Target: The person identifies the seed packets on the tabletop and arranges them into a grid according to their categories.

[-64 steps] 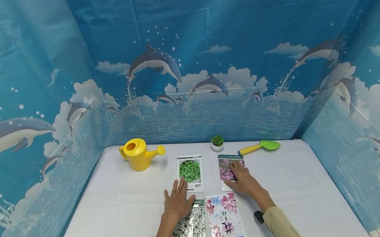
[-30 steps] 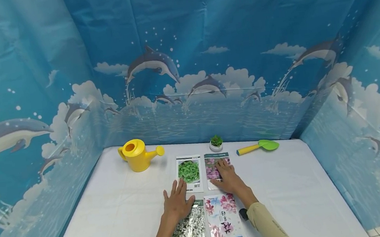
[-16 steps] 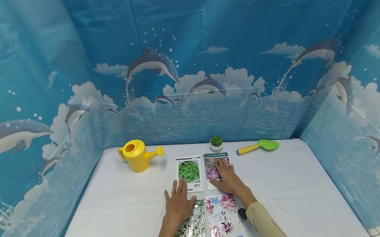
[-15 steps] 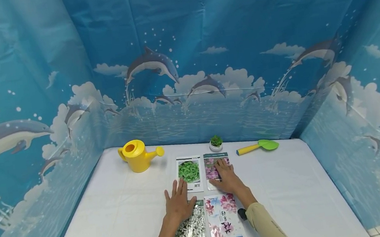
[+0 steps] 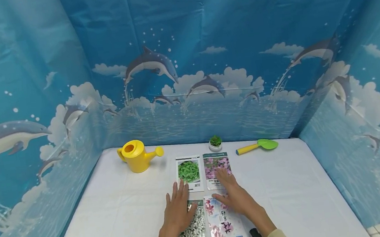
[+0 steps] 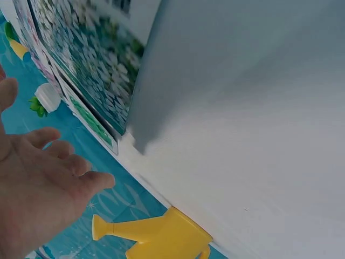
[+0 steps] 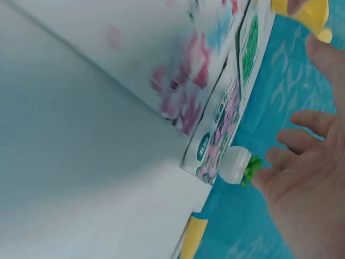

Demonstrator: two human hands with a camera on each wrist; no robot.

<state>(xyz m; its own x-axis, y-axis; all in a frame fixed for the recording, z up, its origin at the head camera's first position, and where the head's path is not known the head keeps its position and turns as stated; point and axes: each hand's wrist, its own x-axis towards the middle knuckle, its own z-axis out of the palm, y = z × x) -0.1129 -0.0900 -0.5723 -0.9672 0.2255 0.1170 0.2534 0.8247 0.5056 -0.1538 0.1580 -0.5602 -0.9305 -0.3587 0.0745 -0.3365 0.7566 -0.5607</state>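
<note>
Four-cornered seed packets lie in two rows on the white tablecloth. At the back are a leafy green packet [image 5: 188,169] and a pink-flower packet [image 5: 213,164]. In front lie a white-flower packet [image 5: 196,231] and a white packet with pink blossoms [image 5: 222,234]. My left hand [image 5: 177,211], fingers extended, is over the left pair and partly hides the white-flower packet. My right hand [image 5: 236,196] is over the right pair, covering the blossom packet's top corner. Both wrist views show the left palm [image 6: 43,194] and right palm [image 7: 312,178] raised off the packets, holding nothing.
A yellow watering can [image 5: 136,157] stands at the back left. Behind the packets is a small potted plant [image 5: 215,143]. To its right lies a toy trowel [image 5: 256,146] with a yellow handle and green blade. A blue dolphin-print curtain [image 5: 190,118] encloses the table [image 5: 300,192].
The right hand slid the pink-flower packet left, beside the leafy green one. It has since drawn back toward me, off most of that packet. The left hand has barely moved.
</note>
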